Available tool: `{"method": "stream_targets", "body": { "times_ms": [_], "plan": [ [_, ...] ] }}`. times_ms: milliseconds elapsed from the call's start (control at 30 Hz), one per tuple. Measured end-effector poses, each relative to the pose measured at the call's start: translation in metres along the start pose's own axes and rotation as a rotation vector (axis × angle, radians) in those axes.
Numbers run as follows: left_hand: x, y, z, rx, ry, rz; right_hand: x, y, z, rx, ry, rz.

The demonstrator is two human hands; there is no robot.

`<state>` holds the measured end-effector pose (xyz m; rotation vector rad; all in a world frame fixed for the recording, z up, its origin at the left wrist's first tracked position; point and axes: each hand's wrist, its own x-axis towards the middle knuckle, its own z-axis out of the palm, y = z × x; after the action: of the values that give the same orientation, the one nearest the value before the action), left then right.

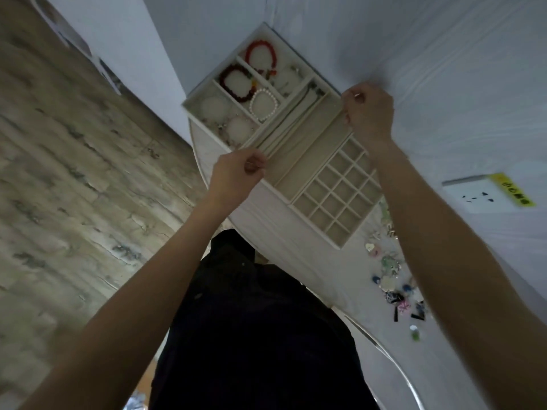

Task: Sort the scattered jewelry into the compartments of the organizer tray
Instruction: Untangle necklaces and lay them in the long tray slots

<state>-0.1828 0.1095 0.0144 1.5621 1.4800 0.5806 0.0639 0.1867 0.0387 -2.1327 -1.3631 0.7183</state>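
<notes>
White table [296,261], thin necklace [299,128] pinched between fingers [352,99]

Head view, tilted, looking down, near organizer tray [319,184].

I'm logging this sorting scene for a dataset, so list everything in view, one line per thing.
organizer tray: one, beige, on the table
red bracelets: two, upper tray compartments
white pearl bracelet: one, beside the darker red one
small-cell grid: empty, beige, tray's near end
scattered jewelry: many, mixed colours, on the table by the right arm
table: white cloth
wall socket: one, white, yellow label
left hand: pinching at a long compartment's end
right hand: pinching at its far end
</notes>
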Motion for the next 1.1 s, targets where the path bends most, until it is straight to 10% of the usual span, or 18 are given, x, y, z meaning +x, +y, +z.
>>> {"method": "stream_targets", "body": {
  "times_ms": [733, 1100],
  "plan": [
    [-0.002, -0.014, 0.024, 0.542, 0.296, 0.371, 0.016, 0.006, 0.021, -0.192, 0.144, -0.226],
    [-0.005, -0.028, 0.018, 0.841, 0.145, 0.493, -0.007, 0.032, 0.035, -0.619, -0.129, -0.556]
  ]
}}
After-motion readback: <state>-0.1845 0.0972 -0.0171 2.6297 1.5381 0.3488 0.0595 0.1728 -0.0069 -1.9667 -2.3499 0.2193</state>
